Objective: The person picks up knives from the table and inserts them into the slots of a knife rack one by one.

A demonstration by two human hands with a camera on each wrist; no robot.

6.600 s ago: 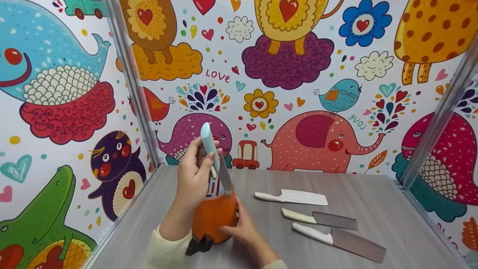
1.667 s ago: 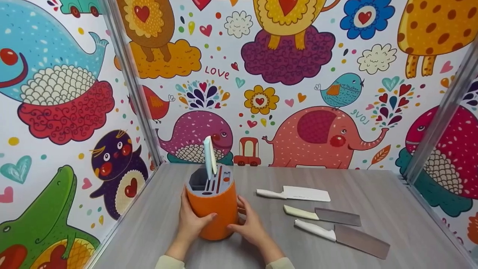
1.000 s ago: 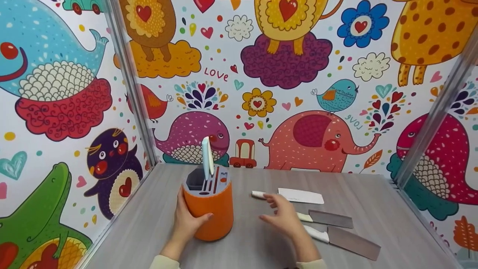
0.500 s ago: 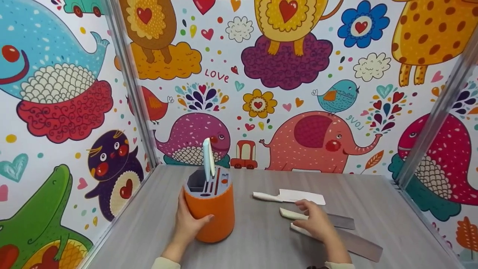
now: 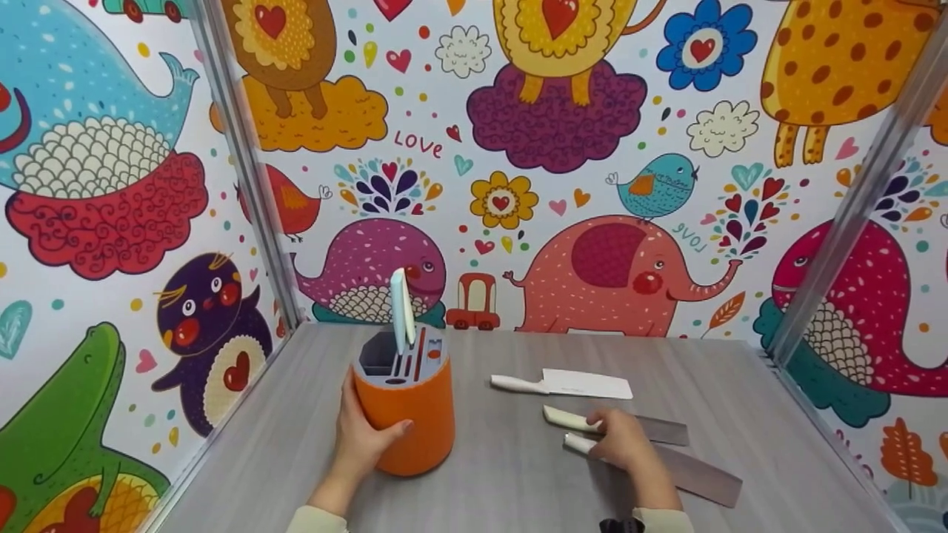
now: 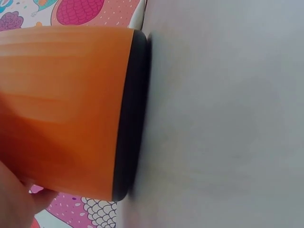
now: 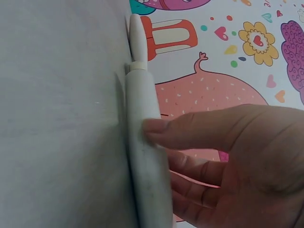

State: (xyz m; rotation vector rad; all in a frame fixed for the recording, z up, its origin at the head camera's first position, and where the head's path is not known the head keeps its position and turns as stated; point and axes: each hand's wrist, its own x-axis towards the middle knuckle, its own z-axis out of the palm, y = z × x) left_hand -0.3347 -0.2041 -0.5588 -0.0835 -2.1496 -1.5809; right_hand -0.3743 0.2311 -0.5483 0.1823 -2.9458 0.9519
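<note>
On the left of the table, my left hand (image 5: 363, 437) grips the side of an orange knife block (image 5: 418, 426), thumb across its front. A light-blue-handled knife (image 5: 398, 307) and a cream-handled knife (image 5: 409, 314) stand upright in its slots. In the right wrist view, my right hand (image 7: 251, 156) has its thumb on the white handle of the nearest cleaver (image 5: 703, 477) and its fingers bent behind that handle. Those fingers overlap the cream handle of the middle cleaver (image 5: 666, 429) in the head view. Farther back lies a white-bladed cleaver (image 5: 585, 383). All three cleavers lie flat, handles leftward.
The grey wood-grain table (image 5: 503, 474) is closed in by a cartoon-printed back wall (image 5: 592, 281) and side walls, with metal posts (image 5: 252, 170) at the corners. The block's top also has a wide dark compartment and several narrow slots.
Earlier the left hand held the light-blue-handled knife over the block; that knife now stands in a slot. The right hand left the block and moved right, down onto the nearest cleaver's handle.
</note>
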